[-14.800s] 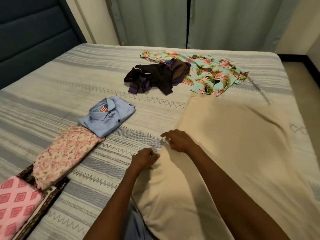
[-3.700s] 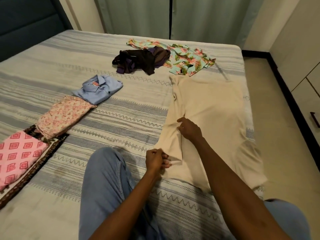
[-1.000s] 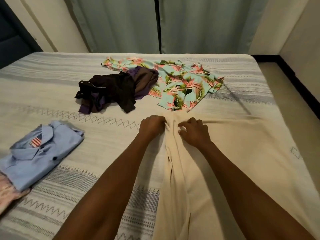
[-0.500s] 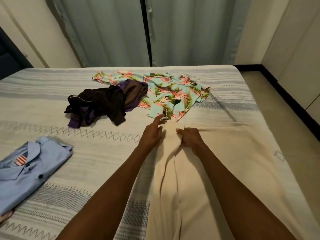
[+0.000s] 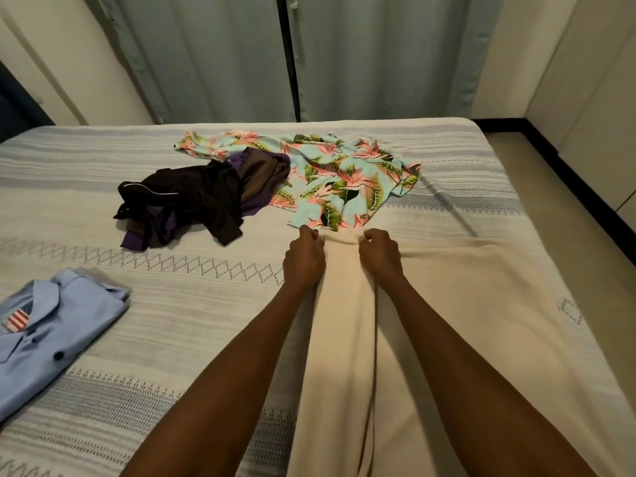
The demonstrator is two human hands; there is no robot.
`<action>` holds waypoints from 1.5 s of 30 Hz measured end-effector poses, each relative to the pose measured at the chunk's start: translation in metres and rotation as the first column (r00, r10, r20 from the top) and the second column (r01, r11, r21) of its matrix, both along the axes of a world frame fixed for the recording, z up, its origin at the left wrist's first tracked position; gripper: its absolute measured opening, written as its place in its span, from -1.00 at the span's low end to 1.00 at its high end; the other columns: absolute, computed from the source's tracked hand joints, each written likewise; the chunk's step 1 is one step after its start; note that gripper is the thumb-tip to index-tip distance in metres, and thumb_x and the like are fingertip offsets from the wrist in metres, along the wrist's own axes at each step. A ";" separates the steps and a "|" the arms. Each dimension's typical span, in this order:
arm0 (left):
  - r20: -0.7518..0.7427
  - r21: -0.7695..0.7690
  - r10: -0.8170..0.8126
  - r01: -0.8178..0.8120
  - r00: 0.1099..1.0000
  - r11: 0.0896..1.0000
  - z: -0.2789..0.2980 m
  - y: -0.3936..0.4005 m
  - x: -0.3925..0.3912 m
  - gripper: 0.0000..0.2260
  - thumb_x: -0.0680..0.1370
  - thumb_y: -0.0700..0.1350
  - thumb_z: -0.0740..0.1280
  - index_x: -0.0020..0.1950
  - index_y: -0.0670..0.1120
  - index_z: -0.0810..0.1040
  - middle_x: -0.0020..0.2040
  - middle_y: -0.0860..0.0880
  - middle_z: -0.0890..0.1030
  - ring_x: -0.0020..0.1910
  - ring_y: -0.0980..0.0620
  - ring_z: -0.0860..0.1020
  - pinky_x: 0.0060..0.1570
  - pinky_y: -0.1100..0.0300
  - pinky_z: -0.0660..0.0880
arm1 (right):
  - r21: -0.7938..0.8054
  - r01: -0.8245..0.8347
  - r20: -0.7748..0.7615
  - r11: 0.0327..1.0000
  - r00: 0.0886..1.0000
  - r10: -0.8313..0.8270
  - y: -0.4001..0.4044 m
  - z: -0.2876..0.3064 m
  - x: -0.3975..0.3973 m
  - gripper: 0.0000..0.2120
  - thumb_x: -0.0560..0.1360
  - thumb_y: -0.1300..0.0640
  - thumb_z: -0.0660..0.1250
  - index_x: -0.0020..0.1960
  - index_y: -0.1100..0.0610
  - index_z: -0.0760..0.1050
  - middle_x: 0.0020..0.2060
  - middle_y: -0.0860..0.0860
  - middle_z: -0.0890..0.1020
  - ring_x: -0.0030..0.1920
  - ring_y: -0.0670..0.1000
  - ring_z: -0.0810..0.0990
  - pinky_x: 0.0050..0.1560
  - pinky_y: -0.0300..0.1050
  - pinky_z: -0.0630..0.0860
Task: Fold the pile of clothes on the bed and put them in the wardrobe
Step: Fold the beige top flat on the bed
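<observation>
Room: I am looking down at a bed (image 5: 464,160) with a striped grey-and-white cover, grey curtains (image 5: 344,56) behind it, and pale panels along the right wall that may be the wardrobe, though I cannot be sure.
Garment in hand: a cream garment (image 5: 447,304) lies spread along the right half of the bed, running from the near edge up to my hands, with a long lengthwise pleat raised between my forearms.
Left hand: my left hand (image 5: 303,259) has its fingers curled, pinching the far edge of the cream garment.
Right hand: my right hand (image 5: 380,257) pinches the same far edge, just beside the left, with the pleat between them.
Done: a blue shirt (image 5: 51,332) lies folded at the left edge, collar and buttons up, well apart from the rest.
Left to fold: a floral shirt (image 5: 337,180) lies loose just beyond my hands; a dark heap of black, brown and purple clothes (image 5: 192,201) rests touching its left side.
Progress: I judge the folding under way, this cream piece only at its first lengthwise fold.
Still ahead: at least two loose items, then carrying everything to the wardrobe, which none of these clothes has reached.
</observation>
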State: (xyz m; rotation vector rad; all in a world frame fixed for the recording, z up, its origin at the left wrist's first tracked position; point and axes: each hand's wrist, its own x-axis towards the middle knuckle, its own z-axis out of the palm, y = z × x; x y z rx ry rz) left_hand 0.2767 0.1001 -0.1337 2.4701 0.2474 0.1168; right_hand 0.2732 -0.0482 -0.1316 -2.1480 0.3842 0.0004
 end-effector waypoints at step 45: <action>0.114 0.434 -0.508 0.417 0.854 0.799 -0.026 0.055 -0.485 -0.65 0.60 0.23 0.16 0.26 0.13 0.57 0.26 0.03 0.58 0.20 -0.07 0.47 0.13 0.05 0.38 | 0.175 0.123 -0.274 0.977 0.959 -0.072 0.041 0.011 -0.398 -0.45 0.41 -0.37 0.29 0.08 0.09 0.56 -0.07 0.06 0.69 -0.02 0.15 0.67 0.04 -0.02 0.58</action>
